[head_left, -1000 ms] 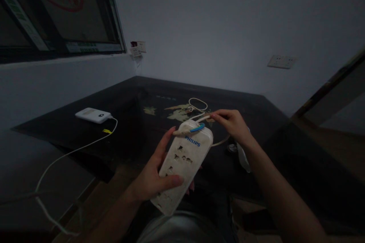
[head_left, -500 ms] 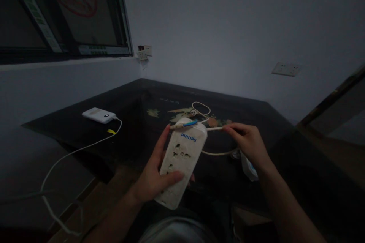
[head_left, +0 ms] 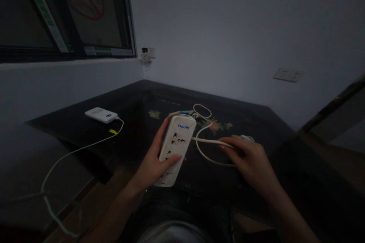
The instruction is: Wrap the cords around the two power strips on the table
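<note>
My left hand (head_left: 155,163) grips a white power strip (head_left: 181,146) marked PHILIPS, thumb across its socket face and fingers behind it. The strip is tilted, its top end leaning away from me over the table. A blue piece (head_left: 184,112) shows at that top end, with a bit of cord beside it. To the right, my right hand (head_left: 246,155) pinches the pale power cord (head_left: 209,141), which runs out from beside the strip. More of the cord loops on the table, where a round plug end (head_left: 195,115) lies. Behind my right hand a whitish object (head_left: 246,138) is mostly hidden.
A white device like a power bank (head_left: 101,115) lies on the left of the dark table (head_left: 128,98), with a white cable (head_left: 82,147) hanging off the edge and a yellow tag (head_left: 113,131) near it. Wall sockets (head_left: 288,74) are at right, more in the corner (head_left: 148,54).
My right hand has moved right and down, drawing the cord away from the strip's top. The strip has turned more upright and its top has tipped back. The view has shifted slightly.
</note>
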`<act>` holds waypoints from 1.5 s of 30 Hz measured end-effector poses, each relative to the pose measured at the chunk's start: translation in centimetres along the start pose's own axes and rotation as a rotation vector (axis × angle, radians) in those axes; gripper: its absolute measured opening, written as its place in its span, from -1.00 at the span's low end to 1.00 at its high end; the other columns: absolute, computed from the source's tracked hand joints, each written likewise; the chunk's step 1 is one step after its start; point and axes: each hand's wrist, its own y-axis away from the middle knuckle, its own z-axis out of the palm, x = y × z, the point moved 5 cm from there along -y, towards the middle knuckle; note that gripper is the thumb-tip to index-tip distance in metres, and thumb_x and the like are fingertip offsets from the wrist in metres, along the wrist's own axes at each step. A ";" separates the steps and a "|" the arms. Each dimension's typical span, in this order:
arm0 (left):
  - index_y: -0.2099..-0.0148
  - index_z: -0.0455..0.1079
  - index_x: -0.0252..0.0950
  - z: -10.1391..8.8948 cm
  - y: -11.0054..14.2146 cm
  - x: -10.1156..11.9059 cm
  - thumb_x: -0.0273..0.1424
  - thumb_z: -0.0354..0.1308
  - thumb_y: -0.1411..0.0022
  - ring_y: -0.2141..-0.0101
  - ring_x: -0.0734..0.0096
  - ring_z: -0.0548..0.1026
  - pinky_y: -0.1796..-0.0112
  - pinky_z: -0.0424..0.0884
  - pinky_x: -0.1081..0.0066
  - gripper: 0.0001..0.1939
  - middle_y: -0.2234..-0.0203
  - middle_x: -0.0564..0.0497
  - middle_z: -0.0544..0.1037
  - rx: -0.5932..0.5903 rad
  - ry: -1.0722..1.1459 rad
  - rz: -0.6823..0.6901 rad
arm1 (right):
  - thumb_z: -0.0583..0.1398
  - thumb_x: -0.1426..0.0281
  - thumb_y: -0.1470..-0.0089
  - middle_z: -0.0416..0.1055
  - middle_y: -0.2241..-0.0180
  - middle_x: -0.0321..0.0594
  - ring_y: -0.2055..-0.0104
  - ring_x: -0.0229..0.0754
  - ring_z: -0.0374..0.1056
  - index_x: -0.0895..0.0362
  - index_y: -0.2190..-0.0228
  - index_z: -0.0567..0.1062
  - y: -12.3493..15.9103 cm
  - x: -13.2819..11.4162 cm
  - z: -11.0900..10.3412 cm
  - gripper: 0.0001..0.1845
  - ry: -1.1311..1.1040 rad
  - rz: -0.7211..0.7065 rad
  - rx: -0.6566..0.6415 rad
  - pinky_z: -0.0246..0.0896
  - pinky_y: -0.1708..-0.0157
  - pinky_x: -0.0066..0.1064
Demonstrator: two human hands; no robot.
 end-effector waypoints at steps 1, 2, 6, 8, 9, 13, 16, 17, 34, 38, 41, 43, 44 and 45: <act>-0.36 -0.37 0.10 0.0 0.0 0.0 -0.38 0.28 -0.10 0.16 0.06 0.52 0.20 0.51 0.09 0.03 -0.04 -0.12 0.41 0.003 -0.009 0.007 | 0.16 0.37 -0.10 0.54 0.42 -0.24 0.43 -0.20 0.43 0.10 0.35 0.57 -0.1 0.1 0.0 -0.83 -0.001 -0.003 -0.006 0.22 0.46 -0.44; -0.36 -0.36 0.10 -0.1 0.0 0.0 -0.38 0.29 -0.09 0.12 0.04 0.50 0.19 0.50 0.09 0.03 -0.07 -0.13 0.39 0.002 -0.011 0.011 | 0.17 0.36 -0.10 0.54 0.42 -0.24 0.42 -0.20 0.43 0.10 0.35 0.57 -0.1 0.3 0.1 -0.84 -0.003 -0.006 -0.011 0.22 0.45 -0.44; -0.36 -0.43 0.08 0.4 0.3 -0.2 -0.37 0.29 -0.09 0.20 0.08 0.54 0.21 0.51 0.11 0.07 0.00 -0.12 0.45 -0.057 0.037 -0.036 | 0.18 0.32 -0.09 0.55 0.41 -0.23 0.42 -0.18 0.44 0.12 0.37 0.57 -0.4 1.6 0.2 -0.82 -0.014 0.029 -0.019 0.24 0.46 -0.44; -0.36 -0.48 0.07 0.8 0.5 -0.3 -0.37 0.29 -0.09 0.27 0.13 0.56 0.25 0.52 0.15 0.10 0.08 -0.10 0.50 -0.108 0.064 -0.080 | 0.17 0.32 -0.09 0.56 0.42 -0.22 0.42 -0.18 0.45 0.12 0.39 0.57 -0.5 2.4 0.1 -0.81 -0.017 0.064 -0.013 0.25 0.47 -0.44; -0.36 -0.49 0.07 1.0 0.6 -0.3 -0.37 0.29 -0.09 0.29 0.14 0.57 0.27 0.52 0.17 0.10 0.10 -0.10 0.52 -0.125 0.073 -0.094 | 0.17 0.32 -0.09 0.56 0.42 -0.22 0.42 -0.18 0.46 0.13 0.39 0.57 -0.6 2.8 0.1 -0.81 -0.016 0.074 -0.006 0.26 0.47 -0.45; -0.37 -0.40 0.00 1.1 0.6 -0.2 -0.37 0.31 -0.07 0.31 0.16 0.57 0.30 0.52 0.21 0.07 0.08 -0.14 0.50 -0.096 0.085 -0.119 | 0.18 0.31 -0.09 0.56 0.43 -0.23 0.42 -0.19 0.45 0.12 0.39 0.58 -0.3 2.8 -0.4 -0.81 0.012 0.034 0.028 0.26 0.46 -0.45; -0.33 -0.15 -0.15 1.0 0.3 -0.6 -0.33 0.32 -0.05 0.34 0.20 0.57 0.32 0.51 0.24 -0.07 0.08 -0.17 0.49 -0.056 0.069 -0.154 | 0.18 0.31 -0.11 0.53 0.46 -0.24 0.46 -0.22 0.43 0.11 0.40 0.57 0.1 1.7 -1.0 -0.81 0.062 -0.040 0.076 0.23 0.48 -0.46; -0.29 -0.06 -0.21 0.9 0.2 -0.8 -0.32 0.32 -0.05 0.34 0.21 0.57 0.32 0.51 0.25 -0.14 0.10 -0.18 0.50 -0.051 0.056 -0.172 | 0.18 0.31 -0.11 0.52 0.48 -0.24 0.48 -0.23 0.42 0.12 0.40 0.57 0.2 1.3 -1.1 -0.81 0.083 -0.065 0.095 0.22 0.49 -0.47; -0.11 0.12 -0.28 1.0 0.1 -1.9 -0.27 0.28 -0.08 0.35 0.22 0.58 0.32 0.47 0.29 -0.39 0.22 -0.12 0.56 -0.125 0.034 -0.294 | 0.13 0.40 -0.18 0.41 0.54 -0.24 0.48 -0.25 0.35 0.20 0.37 0.53 0.6 -4.0 -1.8 -0.81 0.471 -0.455 0.202 0.14 0.49 -0.46; -0.05 0.16 -0.28 1.1 0.2 -1.8 -0.25 0.29 -0.07 0.39 0.27 0.56 0.37 0.46 0.34 -0.44 0.31 -0.06 0.55 -0.147 0.000 -0.309 | 0.11 0.41 -0.19 0.40 0.55 -0.24 0.50 -0.27 0.33 0.20 0.39 0.53 0.2 -5.3 -1.9 -0.78 0.489 -0.520 0.171 0.12 0.50 -0.47; -0.08 0.16 -0.27 1.3 0.3 -1.8 -0.25 0.28 -0.08 0.39 0.30 0.54 0.38 0.44 0.36 -0.43 0.30 -0.04 0.54 -0.167 -0.041 -0.309 | 0.10 0.42 -0.20 0.42 0.55 -0.23 0.49 -0.27 0.33 0.20 0.42 0.53 -0.1 -6.0 -1.9 -0.76 0.486 -0.568 0.136 0.12 0.50 -0.48; -0.10 0.16 -0.26 1.4 0.3 -1.9 -0.25 0.27 -0.08 0.35 0.29 0.53 0.36 0.44 0.35 -0.42 0.25 -0.06 0.53 -0.178 -0.062 -0.317 | 0.10 0.41 -0.21 0.42 0.56 -0.24 0.50 -0.28 0.32 0.19 0.44 0.53 -0.4 -6.2 -1.8 -0.74 0.480 -0.580 0.101 0.10 0.51 -0.48; -0.11 0.16 -0.26 1.4 0.4 -1.9 -0.25 0.27 -0.09 0.33 0.28 0.53 0.35 0.44 0.34 -0.41 0.22 -0.07 0.52 -0.184 -0.072 -0.321 | 0.09 0.39 -0.21 0.41 0.56 -0.25 0.51 -0.28 0.31 0.18 0.44 0.53 -0.6 -6.2 -1.7 -0.73 0.475 -0.575 0.076 0.09 0.52 -0.48; -0.12 0.16 -0.25 1.5 0.4 -1.9 -0.25 0.26 -0.09 0.30 0.26 0.52 0.33 0.43 0.33 -0.41 0.20 -0.08 0.52 -0.191 -0.082 -0.321 | 0.08 0.37 -0.22 0.41 0.56 -0.25 0.51 -0.29 0.31 0.16 0.44 0.53 -0.8 -6.1 -1.6 -0.72 0.465 -0.567 0.044 0.08 0.52 -0.49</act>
